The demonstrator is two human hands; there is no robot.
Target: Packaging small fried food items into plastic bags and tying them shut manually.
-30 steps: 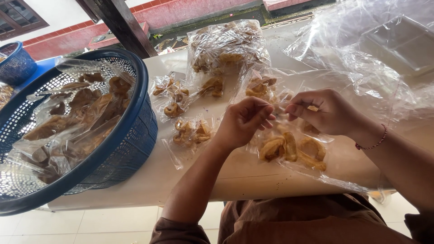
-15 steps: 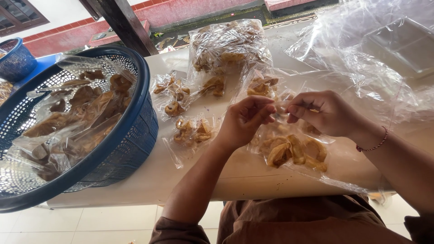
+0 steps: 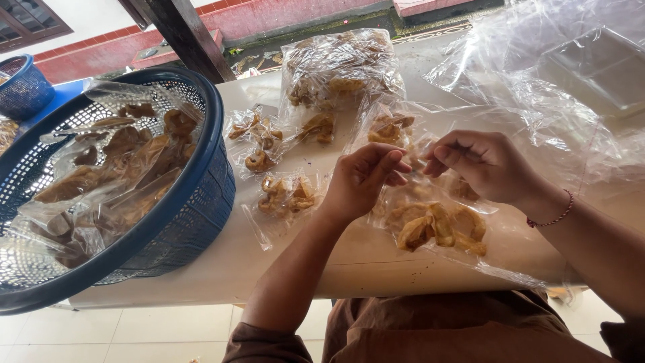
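Both hands (image 3: 366,180) (image 3: 485,165) pinch snack bag (image 3: 437,225)

Pale table (image 3: 222,269), tiled floor (image 3: 134,333), red wall (image 3: 282,17), dk post (image 3: 185,37).

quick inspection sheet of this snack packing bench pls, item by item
surface: pale table top, mostly covered with plastic.
job's things: clear bag of fried brown snacks lies under both hands; its open top is pinched between them.
clutter: small filled snack bags left of the hands, a large full bag behind, loose clear plastic sheeting at the right.
grippers: left hand and right hand meet fingertip to fingertip on the bag's mouth; a thin red bracelet is on the right wrist.
cables: nothing seen.
surroundings: blue mesh basket of bagged snacks at the left, smaller blue basket beyond, dark post, tiled floor.
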